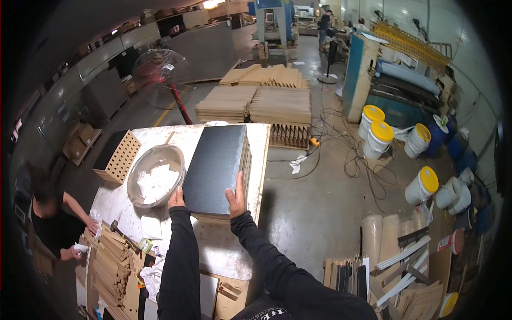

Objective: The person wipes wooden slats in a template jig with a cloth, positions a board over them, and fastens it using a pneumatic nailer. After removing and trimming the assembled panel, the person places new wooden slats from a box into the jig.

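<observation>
Head view looks down on a white, paint-stained worktable (224, 250) that fills the middle of the picture. On it lies a large dark-topped slab with a honeycomb cardboard core (216, 168), its long side running away from the person and its far right edge reaching the table's right rim. Both of the person's hands, in black sleeves, grip its near end. The left hand (176, 198) sits at the near left corner, fingers hidden under or behind the slab, so their spread cannot be told. The right hand (236, 198) clasps the near right corner with the thumb laid up along the slab's top and the other fingers wrapped around the edge out of sight.

Just left of the slab stands a clear round bowl (156, 175) holding crumpled white cloth. Farther left, a second honeycomb board (118, 156) overhangs the table's corner. At the near left lies a heap of thin wooden strips (112, 266), where another person in a dark shirt (53, 224) crouches with a hand on the table edge.

Beyond the table, stacks of tan boards (256, 101) rest on the floor, with a red-stemmed pedestal fan (160, 72) to their left. White buckets with yellow lids (381, 133) stand to the right.
</observation>
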Motion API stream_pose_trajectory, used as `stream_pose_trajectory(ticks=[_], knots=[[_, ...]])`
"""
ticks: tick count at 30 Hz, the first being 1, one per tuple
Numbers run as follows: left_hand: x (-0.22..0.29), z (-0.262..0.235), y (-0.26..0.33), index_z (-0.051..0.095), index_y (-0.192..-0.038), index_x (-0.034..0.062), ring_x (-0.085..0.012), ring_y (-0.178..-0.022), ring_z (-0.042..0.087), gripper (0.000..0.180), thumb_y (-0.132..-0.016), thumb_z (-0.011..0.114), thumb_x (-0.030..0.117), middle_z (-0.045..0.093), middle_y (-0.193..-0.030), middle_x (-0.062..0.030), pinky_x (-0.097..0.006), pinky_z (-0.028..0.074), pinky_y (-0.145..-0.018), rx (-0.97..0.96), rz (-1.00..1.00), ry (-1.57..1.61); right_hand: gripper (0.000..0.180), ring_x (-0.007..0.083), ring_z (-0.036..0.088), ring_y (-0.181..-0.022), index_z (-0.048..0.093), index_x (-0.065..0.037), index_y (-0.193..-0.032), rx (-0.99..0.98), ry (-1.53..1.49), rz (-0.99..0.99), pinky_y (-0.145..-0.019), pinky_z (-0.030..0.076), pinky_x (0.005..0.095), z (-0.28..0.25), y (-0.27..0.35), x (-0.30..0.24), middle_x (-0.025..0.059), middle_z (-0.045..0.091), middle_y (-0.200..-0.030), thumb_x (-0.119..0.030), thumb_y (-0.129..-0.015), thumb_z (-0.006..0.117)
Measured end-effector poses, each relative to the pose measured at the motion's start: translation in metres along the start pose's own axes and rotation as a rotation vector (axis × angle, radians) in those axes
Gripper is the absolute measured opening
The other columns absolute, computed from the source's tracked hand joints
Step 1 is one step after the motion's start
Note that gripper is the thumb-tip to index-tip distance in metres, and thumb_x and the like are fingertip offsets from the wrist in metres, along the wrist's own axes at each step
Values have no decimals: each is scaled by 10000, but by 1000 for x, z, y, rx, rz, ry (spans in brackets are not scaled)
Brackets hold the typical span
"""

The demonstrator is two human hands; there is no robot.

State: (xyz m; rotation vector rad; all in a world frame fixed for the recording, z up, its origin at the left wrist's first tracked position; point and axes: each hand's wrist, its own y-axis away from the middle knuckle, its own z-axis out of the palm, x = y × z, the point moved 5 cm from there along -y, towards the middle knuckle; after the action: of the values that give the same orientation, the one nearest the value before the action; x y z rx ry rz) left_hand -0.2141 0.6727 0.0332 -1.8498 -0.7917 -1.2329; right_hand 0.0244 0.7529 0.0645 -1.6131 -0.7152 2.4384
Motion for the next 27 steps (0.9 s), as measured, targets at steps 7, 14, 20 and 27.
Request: stream_pose_trajectory(ticks=[7, 14, 20, 27], knots=[[29, -7, 6, 620, -836, -9, -151, -589, 534, 345, -807, 534, 324, 588, -607, -111, -304, 443, -623, 63, 41, -306, 731, 295, 141, -1304, 145, 52, -1333, -11, 240, 60, -1053, 119, 336, -2, 3, 11, 222, 147, -1394, -374, -839, 475], [12, -44, 55, 548, -1013, 44, -170, -761, 559, 245, -832, 514, 205, 584, -864, -78, -291, 462, -670, 280, 200, 54, 483, 312, 400, -1161, 383, 45, -1207, -22, 995, -832, -977, 318, 390, -59, 37, 4, 223, 379, -1262, -308, -879, 416], [-3, -210, 279, 586, -931, 53, -289, -817, 556, 224, -767, 598, 206, 585, -887, -110, -366, 444, -732, 488, 98, -452, 441, 241, 427, -1127, 385, -4, -1246, -76, 201, 371, -953, 298, 357, -120, 153, 0, 145, 442, -1224, -140, -837, 481], [30, -433, 588, 607, -933, 99, -283, -869, 543, 215, -748, 596, 208, 580, -904, -112, -391, 447, -732, 927, -452, -827, 253, 262, 504, -997, 537, 58, -1032, -734, 186, 350, -865, 412, 379, 44, 334, -120, 173, 552, -1043, -87, -824, 525]])
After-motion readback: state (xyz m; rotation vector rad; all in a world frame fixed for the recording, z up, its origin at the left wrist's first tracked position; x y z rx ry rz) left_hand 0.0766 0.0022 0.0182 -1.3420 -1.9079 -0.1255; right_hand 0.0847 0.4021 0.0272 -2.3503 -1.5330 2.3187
